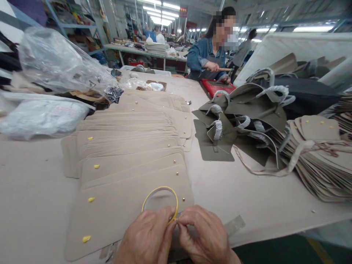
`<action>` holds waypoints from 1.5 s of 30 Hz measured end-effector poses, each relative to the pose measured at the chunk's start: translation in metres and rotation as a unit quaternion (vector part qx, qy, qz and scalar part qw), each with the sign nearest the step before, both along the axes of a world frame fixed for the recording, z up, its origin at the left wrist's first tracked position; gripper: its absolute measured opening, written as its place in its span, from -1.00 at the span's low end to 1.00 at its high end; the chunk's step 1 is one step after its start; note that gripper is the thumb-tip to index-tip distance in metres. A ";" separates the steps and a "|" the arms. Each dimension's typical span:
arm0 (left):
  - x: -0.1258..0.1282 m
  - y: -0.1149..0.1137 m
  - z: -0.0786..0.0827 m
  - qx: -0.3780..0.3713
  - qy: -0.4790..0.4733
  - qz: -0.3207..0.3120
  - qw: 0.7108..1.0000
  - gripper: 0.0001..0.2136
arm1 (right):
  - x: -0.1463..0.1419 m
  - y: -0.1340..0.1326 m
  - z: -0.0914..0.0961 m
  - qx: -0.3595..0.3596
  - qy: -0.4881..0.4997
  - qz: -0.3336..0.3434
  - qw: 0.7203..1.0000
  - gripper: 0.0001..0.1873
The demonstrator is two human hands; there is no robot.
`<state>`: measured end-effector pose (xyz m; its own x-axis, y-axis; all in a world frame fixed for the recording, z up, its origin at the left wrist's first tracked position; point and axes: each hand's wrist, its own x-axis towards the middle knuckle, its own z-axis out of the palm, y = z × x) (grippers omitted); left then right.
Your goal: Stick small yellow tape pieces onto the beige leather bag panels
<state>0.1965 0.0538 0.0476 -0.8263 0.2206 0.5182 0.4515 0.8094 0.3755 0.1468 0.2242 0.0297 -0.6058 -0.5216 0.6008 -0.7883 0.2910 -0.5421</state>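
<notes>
My left hand (148, 236) and my right hand (203, 234) meet at the table's near edge, fingertips pinched together on a thin yellow ring (160, 198) that looks like a roll of clear tape. The ring stands over the nearest beige leather panel (115, 216). That panel has small yellow tabs (86, 239) on its left and a brass stud (183, 200) on its right. More beige panels (132, 146) lie fanned in an overlapping row toward the far end.
Olive bag pieces with wrapped handles (233, 117) lie at centre right, with a thick stack of beige pieces (316, 157) beyond. Plastic bags (55, 66) sit at the left. A person in a denim jacket (206, 55) hammers at a red piece (217, 86) across the table.
</notes>
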 end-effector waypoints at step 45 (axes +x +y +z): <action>-0.006 -0.009 -0.042 -0.120 -0.114 0.049 0.985 -0.80 | -0.035 -0.009 -0.003 0.170 -0.433 -0.173 0.868 -0.83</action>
<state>0.1904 0.0449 0.0053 -0.9385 0.2276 0.2595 0.2930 0.9226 0.2507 0.1121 0.2151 0.0266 -0.9093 -0.2762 -0.3113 0.0387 0.6886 -0.7241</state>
